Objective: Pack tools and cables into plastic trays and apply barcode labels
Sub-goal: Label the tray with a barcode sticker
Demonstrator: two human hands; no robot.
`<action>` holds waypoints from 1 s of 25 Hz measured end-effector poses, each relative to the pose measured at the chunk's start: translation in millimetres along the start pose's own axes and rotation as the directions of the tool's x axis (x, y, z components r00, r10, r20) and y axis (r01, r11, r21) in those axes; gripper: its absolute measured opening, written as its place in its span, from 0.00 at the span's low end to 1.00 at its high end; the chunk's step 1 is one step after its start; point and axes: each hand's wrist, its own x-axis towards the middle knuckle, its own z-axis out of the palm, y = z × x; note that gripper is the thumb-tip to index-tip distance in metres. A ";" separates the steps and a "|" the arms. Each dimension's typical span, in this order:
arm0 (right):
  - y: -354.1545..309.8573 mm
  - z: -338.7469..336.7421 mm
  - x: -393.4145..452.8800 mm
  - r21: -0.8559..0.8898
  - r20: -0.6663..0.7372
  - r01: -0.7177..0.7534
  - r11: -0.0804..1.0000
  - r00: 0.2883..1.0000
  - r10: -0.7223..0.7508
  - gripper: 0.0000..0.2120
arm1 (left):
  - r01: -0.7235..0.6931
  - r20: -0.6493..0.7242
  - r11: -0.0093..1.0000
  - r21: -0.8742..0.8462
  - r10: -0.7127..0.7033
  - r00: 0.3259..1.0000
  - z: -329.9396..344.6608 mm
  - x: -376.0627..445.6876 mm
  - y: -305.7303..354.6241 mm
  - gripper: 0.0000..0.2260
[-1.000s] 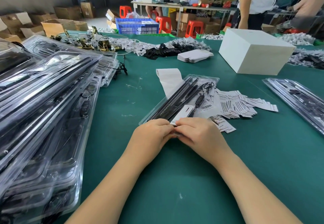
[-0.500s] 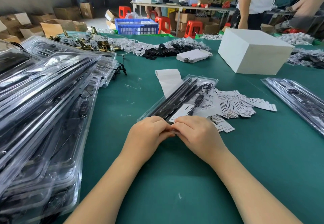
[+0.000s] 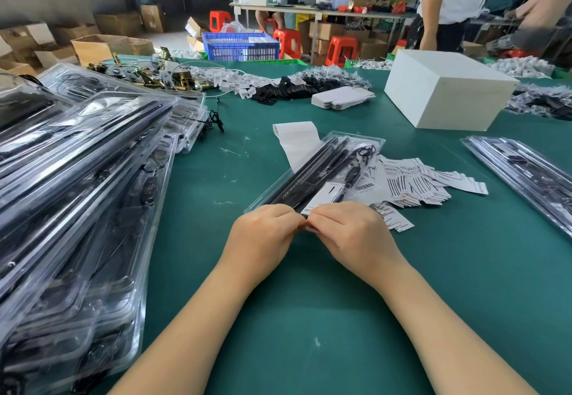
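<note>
Labelling step, by look of it. Left hand (image 3: pixel 263 233) and right hand (image 3: pixel 346 230) meet, fingertips pinching label (image 3: pixel 323 198) at tray (image 3: pixel 315 172) near end, 12 o'clock of hands. Next: likely peel, press flat on tray.

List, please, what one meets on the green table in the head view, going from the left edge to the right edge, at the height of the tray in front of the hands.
Stack of packed clear trays → tray being labelled → loose barcode labels → single packed tray at the right edge.
</note>
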 end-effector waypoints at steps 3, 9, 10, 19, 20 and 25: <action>2.9 -3.2 -1.3 0.071 -0.006 -0.025 0.997 1.000 0.025 0.07 | -0.006 -0.006 1.000 -0.008 0.006 1.000 0.0 -2.0 0.0 0.04; -0.5 -5.4 0.4 0.081 -0.007 -0.029 0.996 1.000 0.029 0.06 | 0.020 -0.011 1.000 -0.020 -0.020 1.000 1.4 -5.2 -1.2 0.03; -1.2 -5.1 0.6 0.074 -0.001 -0.032 0.997 0.999 0.032 0.08 | 0.019 -0.010 1.000 -0.017 -0.020 1.000 2.0 -5.2 -1.0 0.03; -6.4 -3.2 1.4 -0.021 -0.020 -0.019 1.000 1.000 0.018 0.11 | 0.064 -0.005 0.997 -0.033 -0.065 0.998 3.0 -3.9 1.0 0.03; -6.4 -2.9 1.3 -0.014 -0.027 -0.012 1.000 1.000 0.012 0.11 | 0.066 -0.015 0.997 -0.027 -0.066 0.998 3.2 -3.9 1.0 0.03; -1.9 -5.4 -0.3 0.097 0.016 -0.048 0.994 0.999 0.047 0.11 | 0.021 -0.034 1.000 0.019 -0.020 0.999 3.9 -4.6 0.5 0.03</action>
